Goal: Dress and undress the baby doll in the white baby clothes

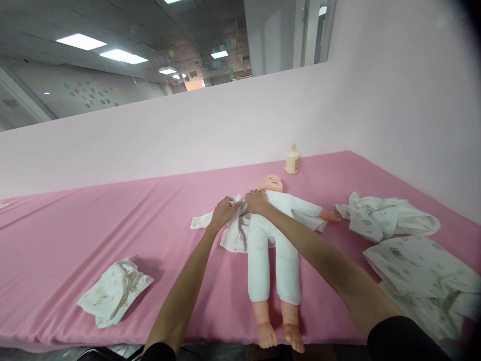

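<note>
A baby doll (287, 200) with a white cloth body lies on its back, head toward the wall and bare feet at the near edge. Spread beneath it is a white baby shirt (235, 238), one sleeve stretched out to the left. My left hand (224, 211) pinches the shirt's fabric beside the doll's shoulder. Right against that shoulder, my right hand (256, 201) is closed with curled fingers; what lies under them is hidden. The doll's arm on this side does not show, while its other arm reaches out to the right.
A pink sheet (169, 260) covers the table, bounded by a pale wall. Behind the doll's head stands a cream pump bottle (292, 161). Folded printed cloth (114, 293) lies at front left. Rumpled printed clothing (391, 218) and another printed cloth (424, 273) lie on the right.
</note>
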Demonstrator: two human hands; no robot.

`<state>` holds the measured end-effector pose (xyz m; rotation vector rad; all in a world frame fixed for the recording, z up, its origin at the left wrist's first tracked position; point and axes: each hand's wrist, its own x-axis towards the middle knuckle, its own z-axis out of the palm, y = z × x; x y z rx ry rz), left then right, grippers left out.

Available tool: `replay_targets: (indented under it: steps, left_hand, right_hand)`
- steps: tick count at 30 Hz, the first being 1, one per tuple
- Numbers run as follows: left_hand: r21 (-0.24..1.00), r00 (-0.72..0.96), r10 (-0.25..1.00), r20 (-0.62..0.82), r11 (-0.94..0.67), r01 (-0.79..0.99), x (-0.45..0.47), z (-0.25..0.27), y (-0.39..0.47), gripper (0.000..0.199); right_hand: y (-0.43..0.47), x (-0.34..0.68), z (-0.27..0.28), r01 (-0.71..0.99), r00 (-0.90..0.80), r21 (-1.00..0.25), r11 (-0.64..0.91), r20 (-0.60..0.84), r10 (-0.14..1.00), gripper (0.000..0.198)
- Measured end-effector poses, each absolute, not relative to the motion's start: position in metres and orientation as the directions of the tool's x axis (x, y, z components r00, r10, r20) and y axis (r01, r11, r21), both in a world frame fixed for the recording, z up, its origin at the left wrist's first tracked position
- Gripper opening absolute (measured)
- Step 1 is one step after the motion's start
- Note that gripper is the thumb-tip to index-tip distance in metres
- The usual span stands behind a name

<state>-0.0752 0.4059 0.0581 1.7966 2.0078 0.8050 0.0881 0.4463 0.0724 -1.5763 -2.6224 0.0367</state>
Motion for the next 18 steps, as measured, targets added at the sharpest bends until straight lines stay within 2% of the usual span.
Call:
replay_targets:
  steps: [3,4,6,11,18]
  left_hand:
    - [0.597,-0.160,0.980,0.120,0.058,0.800,-0.056,0.062,0.426,0.020]
    - [0.611,-0.162,0.979,0.127,0.051,0.790,-0.052,0.064,0.432,0.023]
    - [0.655,-0.157,0.977,0.147,0.023,0.755,-0.045,0.068,0.443,0.028]
    - [0.785,-0.180,0.967,0.178,-0.029,0.619,-0.029,0.069,0.457,0.022]
    - [0.833,-0.150,0.988,0.029,0.059,0.550,-0.029,0.072,0.442,0.016]
  right_hand:
    - [0.446,0.088,0.075,0.881,-0.466,-0.063,0.469,0.060,0.883,0.035]
    - [0.446,0.088,0.076,0.882,-0.463,-0.066,0.466,0.059,0.885,0.035]
    - [0.445,0.087,0.078,0.886,-0.454,-0.074,0.458,0.057,0.889,0.036]
    - [0.444,0.088,0.080,0.892,-0.437,-0.095,0.441,0.064,0.897,0.037]
    - [0.440,0.091,0.084,0.868,-0.470,-0.135,0.478,0.090,0.878,0.031]
